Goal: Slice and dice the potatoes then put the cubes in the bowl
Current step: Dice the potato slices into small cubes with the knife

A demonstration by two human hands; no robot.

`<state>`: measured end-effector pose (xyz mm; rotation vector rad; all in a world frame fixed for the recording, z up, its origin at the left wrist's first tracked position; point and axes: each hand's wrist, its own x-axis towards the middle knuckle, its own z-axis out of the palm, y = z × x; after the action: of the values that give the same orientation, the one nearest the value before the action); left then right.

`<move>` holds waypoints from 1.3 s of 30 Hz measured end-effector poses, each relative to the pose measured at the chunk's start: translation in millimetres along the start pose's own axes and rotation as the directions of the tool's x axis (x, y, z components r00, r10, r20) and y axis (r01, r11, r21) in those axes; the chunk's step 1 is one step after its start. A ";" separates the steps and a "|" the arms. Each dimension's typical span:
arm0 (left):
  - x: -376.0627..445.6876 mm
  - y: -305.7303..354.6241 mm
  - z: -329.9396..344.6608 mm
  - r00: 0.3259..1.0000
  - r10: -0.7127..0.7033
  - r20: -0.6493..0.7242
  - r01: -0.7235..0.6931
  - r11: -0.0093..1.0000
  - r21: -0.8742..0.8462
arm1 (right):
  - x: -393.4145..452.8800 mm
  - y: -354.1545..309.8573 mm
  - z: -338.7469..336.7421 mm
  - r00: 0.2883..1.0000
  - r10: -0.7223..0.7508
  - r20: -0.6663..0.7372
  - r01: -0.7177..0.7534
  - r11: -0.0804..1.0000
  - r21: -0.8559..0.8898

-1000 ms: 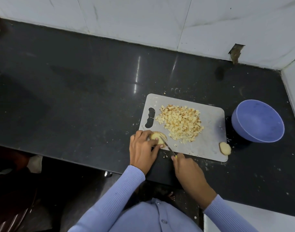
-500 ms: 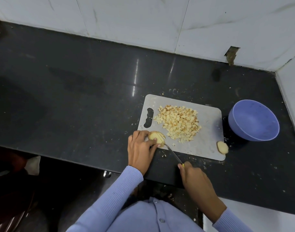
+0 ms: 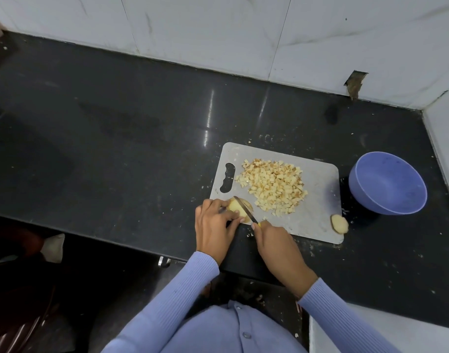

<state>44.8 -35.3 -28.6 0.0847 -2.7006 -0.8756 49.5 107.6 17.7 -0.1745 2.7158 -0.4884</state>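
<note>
A grey cutting board point(image 3: 317, 200) lies on the black counter with a heap of potato cubes point(image 3: 273, 186) in its middle. At the board's near left corner my left hand point(image 3: 214, 225) holds a peeled potato piece point(image 3: 237, 208) with curled fingers. My right hand point(image 3: 274, 238) grips a yellow-handled knife point(image 3: 245, 209), whose blade lies across the top of that piece. Another potato piece point(image 3: 339, 223) sits at the board's near right corner. An empty blue bowl point(image 3: 388, 183) stands to the right of the board.
The black counter point(image 3: 116, 154) stretches far to the left of the board. White tiled walls point(image 3: 244, 34) run along the back and the right side. Small potato scraps dot the counter around the board. The counter's near edge runs just below my hands.
The knife was drawn back off the potato half a second ago; now its blade lies across the piece again. My left hand has kept its hold.
</note>
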 end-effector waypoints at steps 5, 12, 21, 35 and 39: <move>0.8 -2.6 0.9 1.000 -0.012 0.010 0.012 1.000 0.005 | 12.2 -7.6 2.7 1.000 0.011 0.027 -0.011 1.000 -0.010; 1.3 0.6 -1.0 1.000 -0.010 0.008 0.009 1.000 0.019 | -14.8 6.0 2.2 0.994 0.056 0.091 -0.049 0.995 -0.082; 1.5 -0.4 -2.0 1.000 -0.002 -0.001 0.002 1.000 0.015 | -37.5 24.0 7.8 0.995 0.090 0.052 -0.086 0.993 -0.075; -0.1 -0.7 -0.4 0.999 -0.032 0.023 0.031 0.999 0.016 | -44.3 29.1 3.5 0.998 0.068 0.001 -0.068 0.998 -0.012; 0.0 -0.2 -0.4 0.999 -0.037 0.007 0.037 0.999 0.002 | -27.3 14.2 -1.0 0.999 0.022 -0.030 -0.022 1.000 0.012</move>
<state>45.0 -35.7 -28.4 0.1325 -2.7152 -0.8853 73.5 126.2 22.8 -0.1349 2.7407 -0.5040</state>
